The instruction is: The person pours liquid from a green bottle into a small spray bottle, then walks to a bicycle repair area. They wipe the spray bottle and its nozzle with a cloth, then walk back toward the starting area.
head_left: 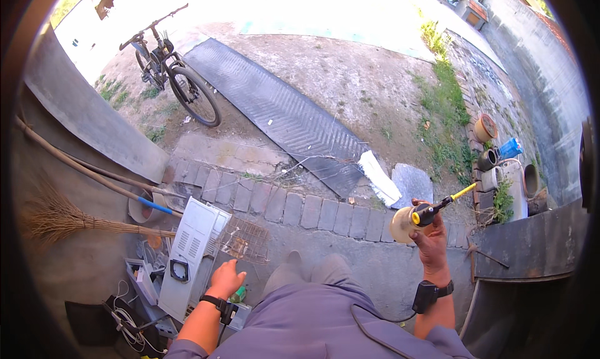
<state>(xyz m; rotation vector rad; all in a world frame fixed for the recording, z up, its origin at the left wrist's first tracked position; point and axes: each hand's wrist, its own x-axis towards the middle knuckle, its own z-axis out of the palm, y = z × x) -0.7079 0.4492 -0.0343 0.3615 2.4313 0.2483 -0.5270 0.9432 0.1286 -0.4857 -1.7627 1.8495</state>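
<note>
While the right hand (pixel 431 237) is raised well out to the side, closed around a round tan roll of tape (pixel 403 224) and a black-handled screwdriver with a yellow tip (pixel 440 204), the left hand (pixel 226 278) is lowered with its fingers loosely curled, and nothing can be seen gripped in it. In the head view, a small green object (pixel 238 294) lies just below the left hand; whether it is touched cannot be told. Just left of that hand a white vented plastic appliance casing (pixel 190 252) is seen lying on the ground, and just above the hand a rusty square wire grille (pixel 245 240) rests against it. Farther left of the hand, loose white cables (pixel 128 331) and a straw broom (pixel 56 218) are seen.

The step in hand is judged to be a reach for the parts by the casing, with the tools kept ready in the right hand. A lower reach of the left hand and a firm closing of the fingers would be called for next.
</note>
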